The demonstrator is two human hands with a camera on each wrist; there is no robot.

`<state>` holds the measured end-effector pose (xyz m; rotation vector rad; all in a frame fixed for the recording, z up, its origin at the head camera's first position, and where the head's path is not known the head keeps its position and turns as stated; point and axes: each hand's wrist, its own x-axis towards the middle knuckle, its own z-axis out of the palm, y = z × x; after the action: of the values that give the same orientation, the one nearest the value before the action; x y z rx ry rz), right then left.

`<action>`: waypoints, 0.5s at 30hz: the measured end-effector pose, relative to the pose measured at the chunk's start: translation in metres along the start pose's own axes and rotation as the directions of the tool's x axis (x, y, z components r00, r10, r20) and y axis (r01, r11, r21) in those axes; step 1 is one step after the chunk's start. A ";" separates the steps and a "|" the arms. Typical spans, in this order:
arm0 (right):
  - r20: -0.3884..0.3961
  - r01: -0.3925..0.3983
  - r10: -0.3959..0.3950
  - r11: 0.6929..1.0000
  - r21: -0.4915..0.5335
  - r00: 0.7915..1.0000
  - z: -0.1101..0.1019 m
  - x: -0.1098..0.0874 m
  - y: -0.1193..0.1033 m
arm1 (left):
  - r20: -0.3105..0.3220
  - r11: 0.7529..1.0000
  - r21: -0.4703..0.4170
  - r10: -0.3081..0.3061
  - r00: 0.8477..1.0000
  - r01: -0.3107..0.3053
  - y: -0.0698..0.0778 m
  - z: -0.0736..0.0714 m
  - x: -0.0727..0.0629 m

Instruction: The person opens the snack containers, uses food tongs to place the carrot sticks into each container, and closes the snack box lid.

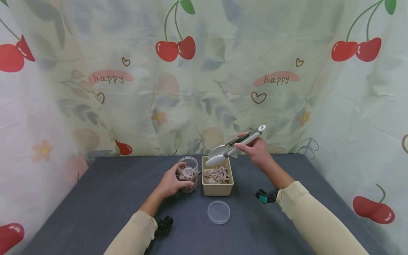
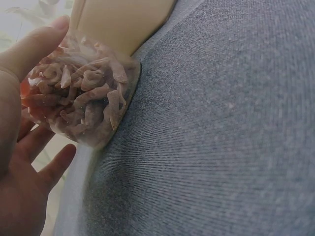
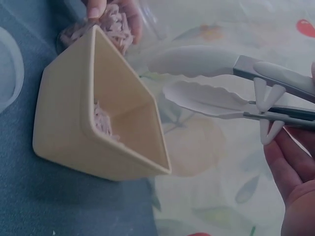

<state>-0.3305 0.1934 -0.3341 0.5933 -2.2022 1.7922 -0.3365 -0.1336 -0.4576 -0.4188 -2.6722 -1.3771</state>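
My left hand [image 1: 169, 182] grips a clear round jar [image 1: 191, 162] from its left side, thumb in front. Curled brownish-pink strips [image 2: 81, 96] fill much of this open-topped jar, which stands on the table. In my right hand [image 1: 260, 152] is a pair of tongs [image 1: 242, 143] with white scalloped heads. The heads hang over the back of a beige bin [image 1: 218, 190], parted, with nothing between them in the right wrist view. More of the same strips [image 1: 217, 175] lie inside the bin, just right of the jar.
A clear round lid [image 1: 219, 212] lies flat on the dark table [image 1: 191, 230], in front of the bin. Behind the table hangs a curtain [image 1: 204, 106] printed with cherries and leaves. Black bands are on both wrists.
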 end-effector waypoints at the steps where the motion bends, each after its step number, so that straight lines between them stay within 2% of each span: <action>1: 0.005 -0.004 0.004 1.000 -0.003 1.000 -0.001 -0.001 0.001 | -0.001 1.000 0.000 -0.002 1.000 0.002 0.000 0.000 0.000; 9: 0.037 -0.031 0.034 0.997 -0.070 0.999 -0.004 -0.002 0.007 | -0.003 1.000 -0.001 -0.001 1.000 0.001 0.000 0.000 0.000; 15: 0.074 -0.027 0.042 0.980 -0.198 0.996 -0.007 -0.002 0.010 | -0.006 1.000 -0.005 0.010 1.000 -0.010 0.000 0.000 -0.001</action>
<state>-0.3341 0.2024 -0.3422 0.5942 -2.4192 1.5659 -0.3361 -0.1341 -0.4579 -0.4270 -2.6588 -1.3807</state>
